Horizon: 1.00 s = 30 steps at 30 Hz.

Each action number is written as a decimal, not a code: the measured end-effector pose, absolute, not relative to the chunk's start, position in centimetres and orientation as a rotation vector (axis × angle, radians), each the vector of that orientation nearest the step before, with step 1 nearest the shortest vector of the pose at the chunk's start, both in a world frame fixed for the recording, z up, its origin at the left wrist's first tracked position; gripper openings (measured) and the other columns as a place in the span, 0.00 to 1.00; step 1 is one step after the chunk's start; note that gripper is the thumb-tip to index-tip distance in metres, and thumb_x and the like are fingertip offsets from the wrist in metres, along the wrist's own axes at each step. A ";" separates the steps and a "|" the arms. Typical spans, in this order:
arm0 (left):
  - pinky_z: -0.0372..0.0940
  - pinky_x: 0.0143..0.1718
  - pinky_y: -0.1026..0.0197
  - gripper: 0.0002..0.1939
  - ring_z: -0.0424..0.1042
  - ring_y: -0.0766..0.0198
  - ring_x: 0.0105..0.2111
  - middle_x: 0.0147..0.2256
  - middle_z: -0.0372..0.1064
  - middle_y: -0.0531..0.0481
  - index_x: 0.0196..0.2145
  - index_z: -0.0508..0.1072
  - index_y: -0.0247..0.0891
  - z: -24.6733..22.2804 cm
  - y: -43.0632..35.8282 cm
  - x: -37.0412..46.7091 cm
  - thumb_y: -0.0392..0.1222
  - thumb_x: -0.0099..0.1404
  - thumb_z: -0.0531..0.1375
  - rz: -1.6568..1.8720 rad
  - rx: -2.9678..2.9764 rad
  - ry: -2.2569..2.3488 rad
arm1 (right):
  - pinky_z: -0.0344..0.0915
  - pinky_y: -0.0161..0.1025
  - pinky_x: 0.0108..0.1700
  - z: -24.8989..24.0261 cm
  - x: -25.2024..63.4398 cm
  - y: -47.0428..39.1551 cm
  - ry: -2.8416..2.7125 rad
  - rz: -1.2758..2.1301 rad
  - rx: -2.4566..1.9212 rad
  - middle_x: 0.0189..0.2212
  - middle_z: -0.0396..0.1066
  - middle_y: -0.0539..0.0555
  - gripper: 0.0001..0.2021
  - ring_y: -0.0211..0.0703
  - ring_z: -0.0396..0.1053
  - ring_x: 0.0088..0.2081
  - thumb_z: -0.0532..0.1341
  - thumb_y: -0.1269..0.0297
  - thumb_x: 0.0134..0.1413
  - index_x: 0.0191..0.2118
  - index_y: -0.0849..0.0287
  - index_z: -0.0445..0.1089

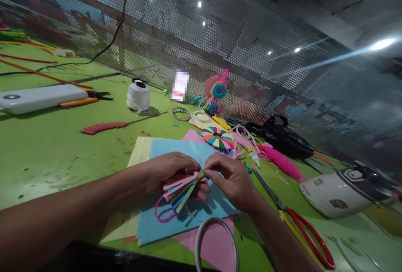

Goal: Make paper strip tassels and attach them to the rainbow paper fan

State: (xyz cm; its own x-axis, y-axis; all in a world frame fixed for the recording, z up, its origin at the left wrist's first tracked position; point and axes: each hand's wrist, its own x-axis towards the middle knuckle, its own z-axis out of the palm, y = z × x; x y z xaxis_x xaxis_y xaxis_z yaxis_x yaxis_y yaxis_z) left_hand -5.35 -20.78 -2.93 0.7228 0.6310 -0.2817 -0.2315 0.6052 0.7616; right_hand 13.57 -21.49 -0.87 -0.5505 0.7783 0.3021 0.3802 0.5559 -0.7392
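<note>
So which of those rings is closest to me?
The pale ring at the picture's bottom edge, on your side of your hands; the other rings lie beyond them.

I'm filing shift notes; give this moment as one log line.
left hand: holding paper strips | right hand: pinching one end | below: blue sheet | nearby: scissors

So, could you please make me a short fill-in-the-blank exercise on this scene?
1. The left hand and right hand hold coloured paper strips over a top sheet coloured ____.
2. The scissors have handles in red and ____.
3. The white spool stands on a ____ table.
Missing words: blue; yellow; green.
</note>
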 end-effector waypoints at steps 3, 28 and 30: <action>0.63 0.21 0.65 0.09 0.73 0.61 0.24 0.28 0.75 0.39 0.27 0.72 0.29 -2.8 -20.6 -5.5 0.39 0.57 0.56 0.501 0.785 0.560 | 0.61 0.38 0.38 -0.9 13.5 -21.7 -2.229 0.680 -0.845 0.30 0.66 0.53 0.03 0.39 0.64 0.34 0.56 0.72 0.56 0.32 0.60 0.66; 0.43 0.09 0.69 0.11 0.54 0.76 0.09 0.22 0.71 0.50 0.29 0.73 0.32 -3.1 -20.7 -6.1 0.45 0.58 0.59 0.520 1.163 0.639 | 0.62 0.38 0.37 -0.5 13.3 -22.0 -2.234 0.634 -0.806 0.31 0.65 0.53 0.02 0.39 0.64 0.34 0.58 0.71 0.55 0.33 0.59 0.67; 0.42 0.09 0.69 0.10 0.56 0.75 0.10 0.23 0.72 0.49 0.29 0.73 0.33 -3.0 -20.8 -6.0 0.44 0.57 0.60 0.515 1.132 0.634 | 0.62 0.38 0.36 -0.7 13.2 -22.0 -2.204 0.649 -0.800 0.29 0.66 0.53 0.03 0.39 0.64 0.33 0.58 0.71 0.55 0.31 0.59 0.67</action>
